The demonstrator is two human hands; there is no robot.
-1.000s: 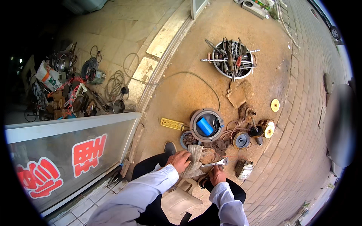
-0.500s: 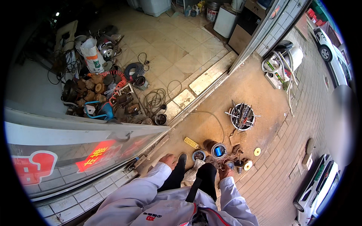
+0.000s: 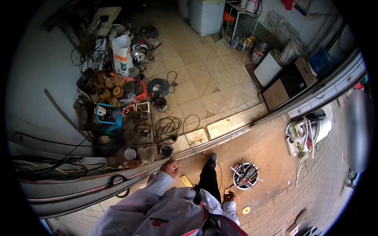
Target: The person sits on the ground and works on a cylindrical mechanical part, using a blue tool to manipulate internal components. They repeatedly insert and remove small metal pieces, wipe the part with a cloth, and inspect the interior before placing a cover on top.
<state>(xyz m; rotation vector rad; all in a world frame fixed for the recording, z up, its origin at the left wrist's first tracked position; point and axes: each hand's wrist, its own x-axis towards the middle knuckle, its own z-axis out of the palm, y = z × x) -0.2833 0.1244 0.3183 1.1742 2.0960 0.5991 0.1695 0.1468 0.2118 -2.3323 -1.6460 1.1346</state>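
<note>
My left hand (image 3: 170,168) hangs in front of my body near the door track, its fingers loosely bent and apart with nothing visible in them. Low at my right side is my right hand (image 3: 229,196), fingers slightly spread and apparently holding nothing. The nearest thing to it is a white round tub (image 3: 246,176) filled with metal hand tools, just beyond it on the ground. A yellow power strip (image 3: 186,181) lies between my left hand and my dark-trousered leg. Beyond my left hand stands a small pot (image 3: 166,151) with dark contents.
Ahead, a raised stone threshold (image 3: 232,120) leads onto a tiled floor. Greasy machine parts, a blue-framed item (image 3: 114,120) and a white sack (image 3: 121,55) crowd the left. Coiled cable (image 3: 169,126) lies by the threshold. A hose-wrapped machine (image 3: 309,133) stands at right.
I have moved forward and the view has turned toward the room. My right hand has come away from the motor parts, now out of sight. The tool tub appears nearer.
</note>
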